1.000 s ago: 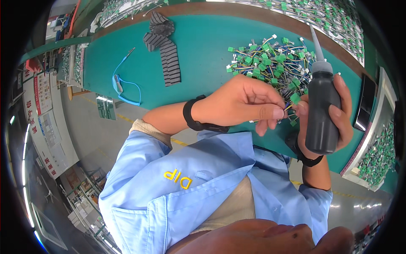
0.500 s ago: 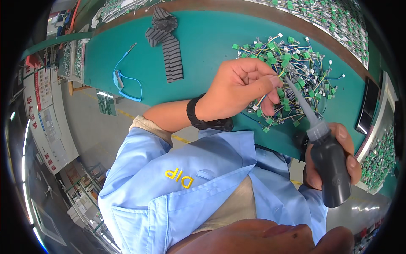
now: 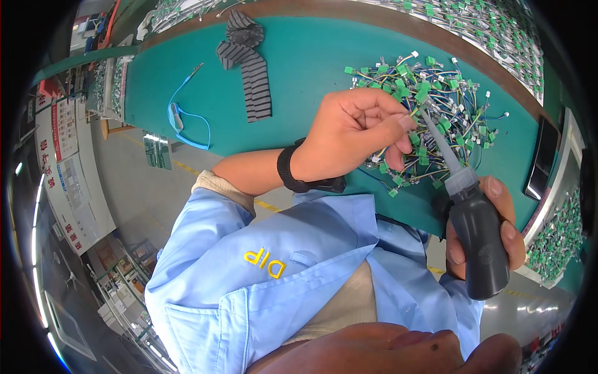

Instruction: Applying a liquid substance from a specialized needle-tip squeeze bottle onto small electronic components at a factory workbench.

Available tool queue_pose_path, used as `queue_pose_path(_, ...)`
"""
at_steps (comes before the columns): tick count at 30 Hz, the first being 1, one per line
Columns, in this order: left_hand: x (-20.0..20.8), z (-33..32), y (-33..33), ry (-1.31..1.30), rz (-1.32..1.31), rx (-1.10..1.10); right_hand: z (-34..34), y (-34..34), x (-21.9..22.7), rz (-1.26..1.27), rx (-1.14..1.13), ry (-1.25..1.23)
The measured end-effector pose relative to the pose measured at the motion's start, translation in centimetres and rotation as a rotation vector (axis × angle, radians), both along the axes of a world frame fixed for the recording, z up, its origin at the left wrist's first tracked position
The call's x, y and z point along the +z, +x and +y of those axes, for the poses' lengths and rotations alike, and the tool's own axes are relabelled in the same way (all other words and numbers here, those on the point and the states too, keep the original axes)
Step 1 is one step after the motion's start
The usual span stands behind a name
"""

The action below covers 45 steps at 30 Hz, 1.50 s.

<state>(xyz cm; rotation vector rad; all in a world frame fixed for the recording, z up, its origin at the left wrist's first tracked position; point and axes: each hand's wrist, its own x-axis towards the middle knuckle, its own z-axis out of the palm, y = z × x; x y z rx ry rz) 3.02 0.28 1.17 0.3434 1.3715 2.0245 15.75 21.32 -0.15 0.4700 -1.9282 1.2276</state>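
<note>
My left hand (image 3: pixel 358 131) is closed in a pinch over the pile, with its thumb against the forefinger. Between the fingertips is a small green connector with wires (image 3: pixel 422 98), partly hidden by the fingers and the pile behind it. My right hand (image 3: pixel 512 242) wraps round a black squeeze bottle (image 3: pixel 483 243), which tilts with its translucent tapered nozzle (image 3: pixel 441 144) pointing up and left. The nozzle's tip is close beside the pinched piece; whether they touch I cannot tell. Under and behind both lies a heap of green connectors with wires (image 3: pixel 466 138).
A green mat (image 3: pixel 311 62) covers the bench. A striped grey cloth (image 3: pixel 255 87) and a blue wrist strap with cord (image 3: pixel 176 117) lie at left. A phone (image 3: pixel 543 156) rests at the right edge. Trays of more wired connectors (image 3: pixel 492 43) line the far side.
My right hand has shifted the bottle slightly up and to the left, and the bottle's base has swung left. My left hand stays almost in place with its pinch.
</note>
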Motion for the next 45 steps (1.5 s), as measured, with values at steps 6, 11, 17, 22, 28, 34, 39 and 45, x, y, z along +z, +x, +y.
queue_pose_path(6, 0.2, 0.0, 0.0, -0.010, -0.027, 0.002, 0.1, 0.1, 0.2, -0.015, -0.019, 0.031)
queue_pose_path(11, 0.4, 0.1, 0.1, -0.001, -0.058, 0.012, 0.2, 0.2, 0.3, -0.015, -0.023, 0.035)
queue_pose_path(17, 0.4, -0.1, 0.0, 0.002, -0.060, 0.017, 0.1, 0.0, 0.2, -0.008, -0.017, 0.030)
queue_pose_path(22, 0.4, 0.3, 0.0, 0.007, -0.062, 0.002, 0.3, 0.4, 0.2, -0.007, -0.029, 0.032)
queue_pose_path(28, 0.1, 0.0, -0.1, -0.006, -0.007, -0.001, 0.1, 0.2, 0.2, -0.010, -0.021, 0.039)
queue_pose_path(34, 0.4, 0.0, -0.3, 0.028, -0.073, -0.015, -0.3, -0.3, 0.9, -0.020, -0.053, 0.045)
queue_pose_path(39, 1.2, 0.1, -1.3, -0.006, -0.078, -0.059, 0.5, -0.5, 0.0, 0.060, -0.007, -0.021)
queue_pose_path(45, 4.4, -1.7, -10.1, -0.127, -0.020, -0.052, 0.3, 0.6, 2.8, -0.120, 0.138, -0.231)
